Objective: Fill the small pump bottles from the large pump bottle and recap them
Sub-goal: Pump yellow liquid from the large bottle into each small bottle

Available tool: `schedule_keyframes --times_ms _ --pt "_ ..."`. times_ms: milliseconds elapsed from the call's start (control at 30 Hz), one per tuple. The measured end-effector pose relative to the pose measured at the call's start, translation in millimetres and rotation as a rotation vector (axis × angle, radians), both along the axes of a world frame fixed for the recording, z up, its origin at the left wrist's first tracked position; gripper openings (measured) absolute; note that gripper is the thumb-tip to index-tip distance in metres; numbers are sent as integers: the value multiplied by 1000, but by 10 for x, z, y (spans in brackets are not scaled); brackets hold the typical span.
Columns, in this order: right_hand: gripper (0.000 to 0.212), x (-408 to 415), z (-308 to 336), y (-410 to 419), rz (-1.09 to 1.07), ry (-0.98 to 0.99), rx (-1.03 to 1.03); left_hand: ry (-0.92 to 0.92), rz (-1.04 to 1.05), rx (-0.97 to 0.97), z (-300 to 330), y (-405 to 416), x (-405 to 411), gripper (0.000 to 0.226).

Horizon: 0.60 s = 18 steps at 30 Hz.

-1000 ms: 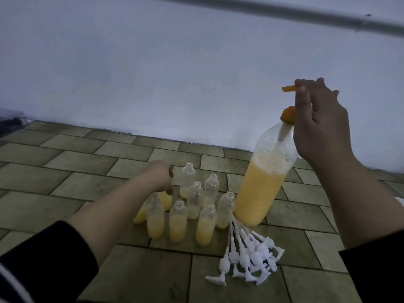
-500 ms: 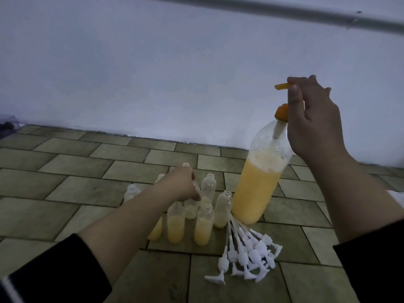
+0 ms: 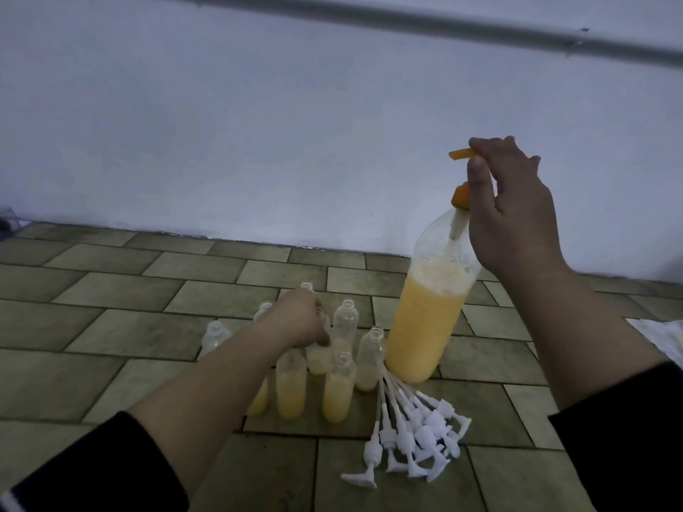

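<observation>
Small pump bottles (image 3: pixel 342 328) stand in a tight cluster on the tiled floor (image 3: pixel 111 319), just left of the large pump bottle (image 3: pixel 425 327). I count several with yellow liquid in the lower part, others near empty; all are uncapped, necks open.

- Large bottle: clear plastic, roughly two-thirds full of yellow liquid with foam on top. I judge it heavy and bottom-stable, with thin walls likely to flex if squeezed. Best controlled from the top.
- Right hand (image 3: pixel 517 212): fingers and thumb curled round the orange pump head (image 3: pixel 462 195) at the bottle's top; the orange spout (image 3: pixel 462 154) sticks out to the left, above the cluster.
- Left hand (image 3: pixel 299 319): down among the small bottles, fingers curled round one in the middle of the group. I cannot tell whether it is lifted clear of the floor.
- Small bottles: light, rigid-looking plastic, narrow bases. I judge them easy to tip, the empty ones most of all, and packed so closely that one knocked could take its neighbours down. Grip at mid-body, neck kept upright under the spout.
- White pump caps (image 3: pixel 414 434): fanned on the floor just in front of the large bottle, dip tubes pointing toward its base. Light; the tubes look thin and bendy, so I would take them by the collar.

Risk as I see it: soapy liquid on fingers makes smooth plastic slippery.
</observation>
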State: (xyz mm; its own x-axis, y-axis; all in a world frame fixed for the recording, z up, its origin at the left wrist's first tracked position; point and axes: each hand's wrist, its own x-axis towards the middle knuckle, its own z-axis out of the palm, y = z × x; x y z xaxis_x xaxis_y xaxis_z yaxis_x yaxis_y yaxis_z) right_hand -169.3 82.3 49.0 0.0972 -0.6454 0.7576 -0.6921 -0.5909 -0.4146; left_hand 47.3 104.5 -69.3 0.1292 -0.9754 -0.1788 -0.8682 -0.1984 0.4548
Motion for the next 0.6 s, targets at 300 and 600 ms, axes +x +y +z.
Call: schedule_keyframes --times_ms 300,600 --pt "39 28 -19 -29 1 -19 -29 875 131 -580 744 628 381 32" --pt "39 26 -39 -27 7 -19 -40 1286 -27 -618 976 279 -144 37"
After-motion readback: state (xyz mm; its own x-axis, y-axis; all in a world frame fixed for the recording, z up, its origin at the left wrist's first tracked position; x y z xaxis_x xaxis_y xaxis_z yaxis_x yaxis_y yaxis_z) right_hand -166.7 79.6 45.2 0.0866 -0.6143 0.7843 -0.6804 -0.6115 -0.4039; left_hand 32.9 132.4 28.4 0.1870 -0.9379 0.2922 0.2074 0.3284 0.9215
